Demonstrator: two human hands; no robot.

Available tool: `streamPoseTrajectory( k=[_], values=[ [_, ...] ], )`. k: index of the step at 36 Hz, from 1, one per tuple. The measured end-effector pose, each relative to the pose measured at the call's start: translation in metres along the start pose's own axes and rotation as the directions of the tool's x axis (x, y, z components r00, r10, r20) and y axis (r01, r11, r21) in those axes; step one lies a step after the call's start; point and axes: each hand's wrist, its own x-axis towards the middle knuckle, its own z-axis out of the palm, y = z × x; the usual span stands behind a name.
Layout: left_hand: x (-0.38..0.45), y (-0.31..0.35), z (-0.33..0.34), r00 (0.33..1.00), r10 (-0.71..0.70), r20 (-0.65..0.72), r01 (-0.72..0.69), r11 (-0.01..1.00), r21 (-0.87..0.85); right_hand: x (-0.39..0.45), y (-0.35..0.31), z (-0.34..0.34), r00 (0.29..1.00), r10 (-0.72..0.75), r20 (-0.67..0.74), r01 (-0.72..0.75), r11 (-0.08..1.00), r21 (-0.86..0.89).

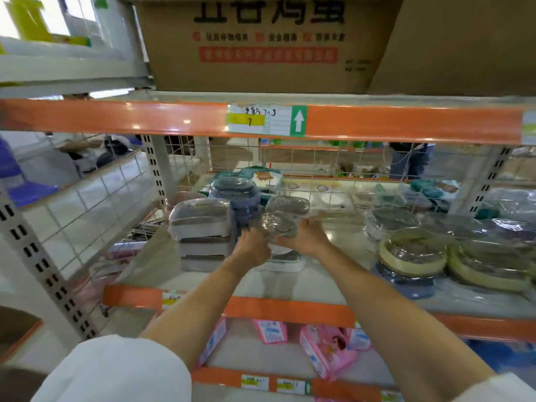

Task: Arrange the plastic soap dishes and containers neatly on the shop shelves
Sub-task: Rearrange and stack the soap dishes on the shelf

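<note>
At the centre of the frame both hands meet over the middle shelf point(342, 274), arms stretched out from white sleeves. The left hand point(253, 250) has its fingers curled around the near left side of a plastic-wrapped soap dish point(280, 224), and the right hand point(304, 237) grips the same dish from the right, thumb along its edge. The dish sits tilted between them, above a white dish point(285, 261) on the shelf board. Just behind it is another wrapped dish point(287, 204). Left of the hands stands a stack of grey rectangular dishes point(201, 233), with a stack of blue round containers point(236, 198) behind it. In the right of the frame lie round cream-rimmed containers point(413, 252) in film. A cardboard box point(261, 44) fills the top, above the orange shelf rail point(116, 116).
</note>
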Motion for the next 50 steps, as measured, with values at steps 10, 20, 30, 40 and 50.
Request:
streamPoseTrajectory(
  k=[10,20,30,40,50],
  values=[
    [0.005,-0.01,0.005,0.992,-0.109,0.057,0.116,0.981,-0.155,0.014,-0.003,0.017,0.999,0.041,-0.019,-0.043,0.987,-0.154],
    [0.022,-0.009,0.015,0.977,-0.172,0.124,0.197,0.952,-0.234,0.014,0.023,-0.012,0.991,-0.028,0.128,0.015,0.995,0.099],
    [0.031,0.002,0.022,0.98,-0.039,0.196,0.093,0.956,-0.277,0.0,0.05,-0.025,0.995,-0.015,0.097,-0.002,0.986,0.167],
    [0.026,0.044,0.047,0.991,0.089,0.101,-0.057,0.958,-0.28,-0.006,0.093,-0.065,0.996,0.047,0.08,-0.063,0.976,0.207],
    [0.039,0.086,0.072,0.996,0.089,0.024,-0.076,0.946,-0.314,-0.008,0.169,-0.122,0.983,0.149,-0.102,-0.142,0.987,0.073]
  ],
)
